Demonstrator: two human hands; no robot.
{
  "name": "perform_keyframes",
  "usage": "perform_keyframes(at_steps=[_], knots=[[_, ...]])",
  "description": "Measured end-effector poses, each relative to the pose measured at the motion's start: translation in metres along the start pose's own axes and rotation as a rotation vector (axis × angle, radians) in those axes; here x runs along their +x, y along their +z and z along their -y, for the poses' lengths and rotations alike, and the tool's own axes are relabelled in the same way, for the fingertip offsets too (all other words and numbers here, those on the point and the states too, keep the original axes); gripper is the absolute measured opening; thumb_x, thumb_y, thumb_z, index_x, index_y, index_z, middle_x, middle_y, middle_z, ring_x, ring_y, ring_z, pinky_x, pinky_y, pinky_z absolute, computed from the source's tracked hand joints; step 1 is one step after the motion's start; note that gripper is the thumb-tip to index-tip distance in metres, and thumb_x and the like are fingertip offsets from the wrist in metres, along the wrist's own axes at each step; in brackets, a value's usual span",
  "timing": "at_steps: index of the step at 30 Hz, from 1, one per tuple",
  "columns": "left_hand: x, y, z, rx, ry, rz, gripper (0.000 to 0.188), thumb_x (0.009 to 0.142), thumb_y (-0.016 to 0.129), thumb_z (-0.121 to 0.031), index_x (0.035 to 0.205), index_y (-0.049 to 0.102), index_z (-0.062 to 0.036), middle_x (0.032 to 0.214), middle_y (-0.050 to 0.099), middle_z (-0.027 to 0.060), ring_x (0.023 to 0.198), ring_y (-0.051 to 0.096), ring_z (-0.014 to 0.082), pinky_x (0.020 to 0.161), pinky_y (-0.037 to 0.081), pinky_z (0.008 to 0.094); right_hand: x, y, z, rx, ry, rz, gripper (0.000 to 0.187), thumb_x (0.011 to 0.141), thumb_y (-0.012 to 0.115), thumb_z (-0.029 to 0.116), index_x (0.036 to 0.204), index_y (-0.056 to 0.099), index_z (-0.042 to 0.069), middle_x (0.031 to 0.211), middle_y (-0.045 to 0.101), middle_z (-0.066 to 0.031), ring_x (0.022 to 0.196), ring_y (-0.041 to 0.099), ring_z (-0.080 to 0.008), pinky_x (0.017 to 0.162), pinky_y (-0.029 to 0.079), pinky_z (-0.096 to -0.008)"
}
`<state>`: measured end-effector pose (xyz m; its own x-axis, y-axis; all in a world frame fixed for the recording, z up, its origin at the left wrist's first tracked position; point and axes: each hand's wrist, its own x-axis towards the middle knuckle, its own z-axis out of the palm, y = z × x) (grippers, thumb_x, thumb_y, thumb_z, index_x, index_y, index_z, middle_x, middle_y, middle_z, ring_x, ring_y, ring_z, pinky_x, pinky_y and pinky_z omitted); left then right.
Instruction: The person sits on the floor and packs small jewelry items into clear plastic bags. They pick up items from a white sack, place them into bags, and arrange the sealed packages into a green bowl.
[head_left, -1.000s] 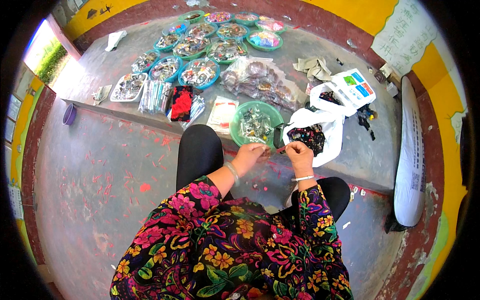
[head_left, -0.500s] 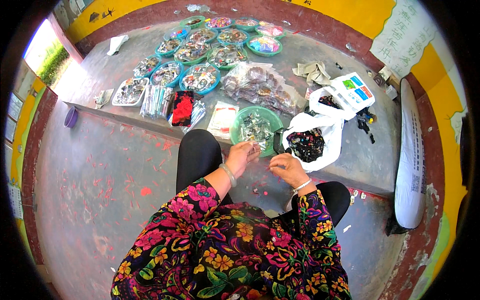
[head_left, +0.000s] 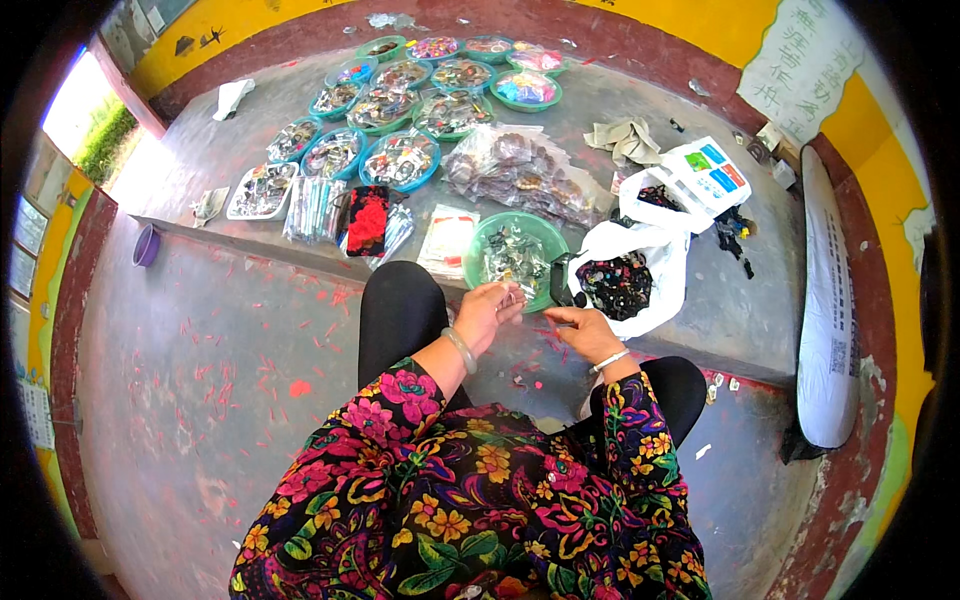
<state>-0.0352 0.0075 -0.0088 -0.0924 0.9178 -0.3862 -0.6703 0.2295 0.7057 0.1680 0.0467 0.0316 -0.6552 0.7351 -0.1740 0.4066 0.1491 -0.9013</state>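
My left hand point(head_left: 488, 316) is raised in front of the green plastic basin point(head_left: 553, 243), its fingers pinched together around something too small to make out. Facing it from the right, my right hand point(head_left: 588, 335) has its fingertips drawn close to the thumb; what they hold, if anything, cannot be made out. A small gap separates the two hands. Small clear plastic packets point(head_left: 510, 255) lie in the basin. Just beyond my right hand, a white plastic bag point(head_left: 665, 300) stands open, filled with small dark pieces point(head_left: 615, 287). A black object point(head_left: 562, 280) sits between basin and bag.
Several basins of packaged trinkets point(head_left: 400, 160) stand farther back on the raised concrete ledge. Nearer lie a heap of clear bags point(head_left: 520, 170), a red-and-black pouch point(head_left: 367, 222) and flat white packets point(head_left: 447, 240). A second white bag point(head_left: 705, 180) is at right. Red scraps dot the floor.
My right hand has shifted slightly right and turned, and its fingertips are now higher, near the basin's rim. My left hand stays pinched in nearly the same place. The view has shifted a little.
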Motion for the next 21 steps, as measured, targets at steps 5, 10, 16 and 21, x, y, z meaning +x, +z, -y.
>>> perform_keyframes(at_steps=[5,10,16,21], knots=[[0.003,0.005,-0.002,0.014,0.004,0.023,0.025,0.088,0.046,-0.016,0.099,0.053,0.0056,0.088,0.059,0.0128,0.081,0.06,0.0207,0.073,0.051,0.0288,0.001,0.014,-0.037,-0.919,0.248,0.34,0.041,0.076,0.053,0.012,0.117,0.052,0.011,0.103,0.06,-0.0167,0.09,0.059,-0.0287,0.081,0.045,-0.0347],[0.001,-0.001,-0.002,-0.006,0.02,0.062,0.024,0.088,0.046,-0.016,0.097,0.053,0.0054,0.09,0.058,0.013,0.081,0.059,0.0208,0.072,0.051,0.0296,0.012,0.011,-0.039,-0.053,-0.041,0.116,0.053,0.07,0.065,0.011,0.121,0.049,0.01,0.105,0.059,-0.0126,0.095,0.057,-0.0235,0.083,0.044,-0.0354],[-0.002,0.001,-0.005,-0.022,0.017,0.009,0.02,0.088,0.046,-0.013,0.096,0.054,0.0038,0.089,0.058,0.0111,0.082,0.059,0.0193,0.071,0.051,0.0288,0.002,-0.002,0.001,0.52,0.122,0.189,0.049,0.071,0.064,-0.001,0.117,0.05,0.001,0.106,0.058,-0.0069,0.094,0.054,-0.0115,0.083,0.043,-0.0259],[0.001,0.004,-0.004,-0.039,0.006,0.026,0.022,0.088,0.045,-0.014,0.095,0.053,0.006,0.088,0.059,0.0142,0.08,0.059,0.0209,0.073,0.051,0.029,-0.03,-0.033,0.048,0.463,0.025,0.114,0.041,0.071,0.062,0.0,0.111,0.054,-0.002,0.102,0.059,-0.0078,0.088,0.052,-0.0091,0.078,0.042,-0.0228]])
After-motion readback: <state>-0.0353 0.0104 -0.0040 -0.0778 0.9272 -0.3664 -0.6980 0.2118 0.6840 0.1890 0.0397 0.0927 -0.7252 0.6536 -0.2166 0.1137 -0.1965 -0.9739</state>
